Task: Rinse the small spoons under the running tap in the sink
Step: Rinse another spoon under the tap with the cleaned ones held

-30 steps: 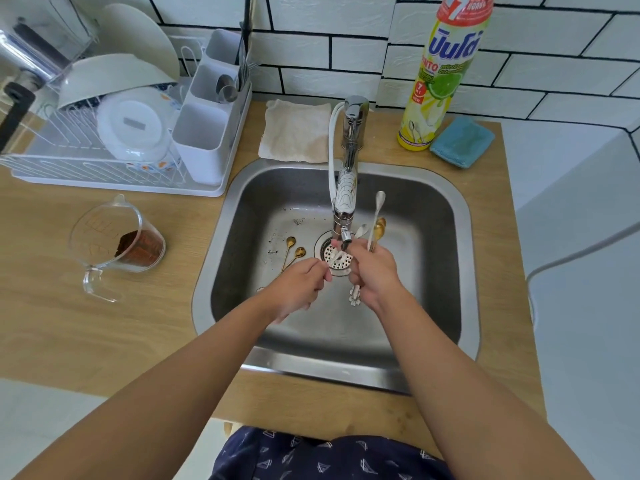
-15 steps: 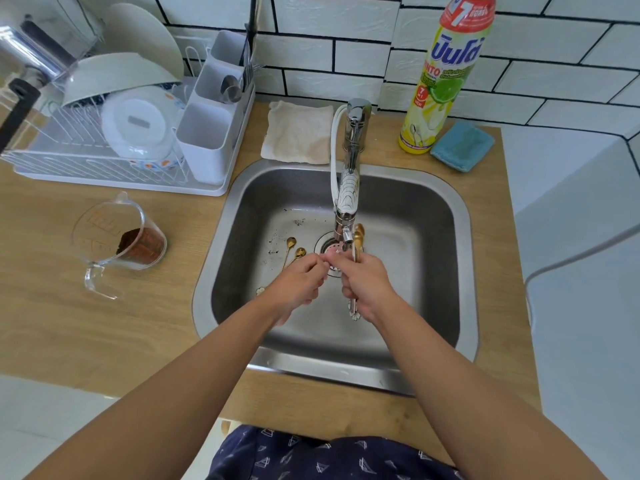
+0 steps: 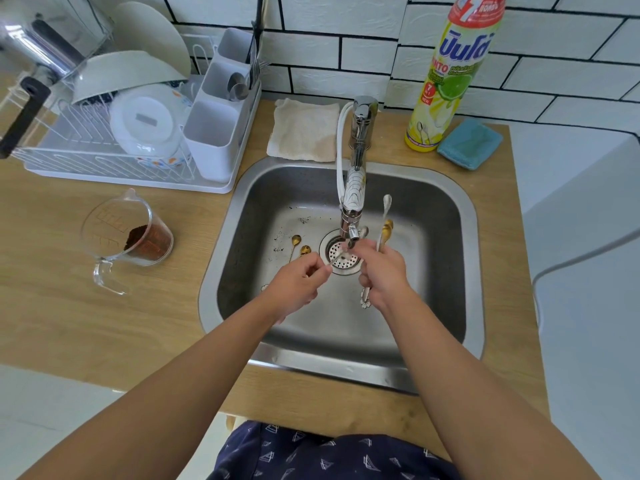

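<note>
**Small spoons held at the tap spout, stainless sink, head view**

My right hand [image 3: 382,271] is curled around a bunch of small spoons [image 3: 385,223], one white-handled and one gold, their bowls standing up just right of the chrome tap with white hose [image 3: 356,188]; a flower-shaped handle end shows below my palm. My left hand [image 3: 298,282] pinches a thin silver spoon [image 3: 337,259] between thumb and fingertips, its far end reaching under the spout above the round perforated drain strainer [image 3: 341,256]. Whether water is flowing, I cannot tell. Two small gold spoons [image 3: 300,244] lie on the floor of the rectangular stainless steel sink [image 3: 464,237], left of the drain and just beyond my left hand, among dark specks. On the wooden desk [image 3: 52,271], left of the sink, stands a clear plastic measuring jug holding brown grounds [image 3: 138,237]. Behind it sits a white dish rack with bowls and a cutlery caddy [image 3: 145,133]. Behind the sink lie a folded beige cloth [image 3: 304,129], a yellow dish-soap bottle [image 3: 446,77] and a blue sponge [image 3: 469,143].
</note>
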Demonstrator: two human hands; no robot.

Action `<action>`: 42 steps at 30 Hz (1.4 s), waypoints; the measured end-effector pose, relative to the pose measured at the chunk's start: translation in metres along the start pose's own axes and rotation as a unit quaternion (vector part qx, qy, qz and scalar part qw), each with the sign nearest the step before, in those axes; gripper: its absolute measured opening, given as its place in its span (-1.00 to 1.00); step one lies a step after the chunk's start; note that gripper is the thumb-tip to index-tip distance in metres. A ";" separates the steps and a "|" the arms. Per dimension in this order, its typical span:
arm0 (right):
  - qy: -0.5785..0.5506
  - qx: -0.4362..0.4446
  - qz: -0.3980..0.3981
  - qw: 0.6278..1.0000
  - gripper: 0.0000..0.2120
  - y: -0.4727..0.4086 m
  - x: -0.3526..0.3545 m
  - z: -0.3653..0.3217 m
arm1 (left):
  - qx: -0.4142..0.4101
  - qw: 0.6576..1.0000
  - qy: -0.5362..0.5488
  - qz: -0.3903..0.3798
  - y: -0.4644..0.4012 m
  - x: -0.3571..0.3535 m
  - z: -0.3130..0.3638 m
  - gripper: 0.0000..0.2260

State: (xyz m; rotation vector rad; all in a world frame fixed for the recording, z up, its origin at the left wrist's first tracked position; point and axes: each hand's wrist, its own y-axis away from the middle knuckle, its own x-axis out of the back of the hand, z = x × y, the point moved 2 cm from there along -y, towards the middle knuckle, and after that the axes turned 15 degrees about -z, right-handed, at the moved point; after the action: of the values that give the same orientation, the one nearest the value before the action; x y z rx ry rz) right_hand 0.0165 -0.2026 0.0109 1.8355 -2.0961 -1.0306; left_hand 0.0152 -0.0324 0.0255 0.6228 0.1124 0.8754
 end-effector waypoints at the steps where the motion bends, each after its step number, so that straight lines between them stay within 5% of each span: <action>1: 0.006 -0.001 -0.004 1.000 -0.89 0.000 0.000 0.001 | -0.004 1.000 -0.017 0.012 -0.001 0.000 0.000 -0.77; 6: 0.067 -0.003 -0.060 0.996 -0.96 0.010 -0.011 0.007 | -0.017 1.000 -0.017 0.019 0.002 -0.001 -0.001 -0.78; 14: 0.073 0.003 -0.093 0.993 -0.81 0.011 -0.019 0.011 | -0.019 0.999 0.048 0.005 0.002 0.002 0.009 -0.79; 21: -0.074 0.083 0.036 0.993 -0.71 -0.001 0.013 -0.008 | 0.001 0.991 0.117 -0.068 -0.018 -0.003 0.016 -0.82; 27: -0.069 0.109 0.099 0.987 -0.76 0.005 0.029 -0.019 | 0.011 0.998 0.041 0.045 -0.044 -0.019 0.042 -0.59; 33: -0.080 0.105 0.134 0.982 -0.79 0.007 0.035 -0.025 | -0.040 0.964 0.217 -0.147 -0.045 -0.016 0.039 -0.89; 35: -0.087 0.098 0.124 0.984 -0.81 0.007 0.029 -0.021 | -0.019 0.980 0.159 -0.116 -0.043 -0.014 0.035 -0.88; 39: -0.088 0.086 0.091 0.988 -0.80 0.001 0.006 -0.018 | 0.029 0.995 -0.029 0.094 -0.042 -0.011 0.038 -0.49; 42: -0.110 0.097 0.086 0.985 -0.86 -0.004 0.008 -0.027 | 0.031 0.999 0.036 0.008 -0.043 -0.012 0.034 -0.55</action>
State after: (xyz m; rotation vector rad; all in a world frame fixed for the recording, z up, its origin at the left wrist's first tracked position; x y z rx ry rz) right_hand 0.0323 -0.2204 0.0260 1.6467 -2.5146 -1.0630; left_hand 0.0483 -0.0778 0.0273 0.6515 0.2014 0.9137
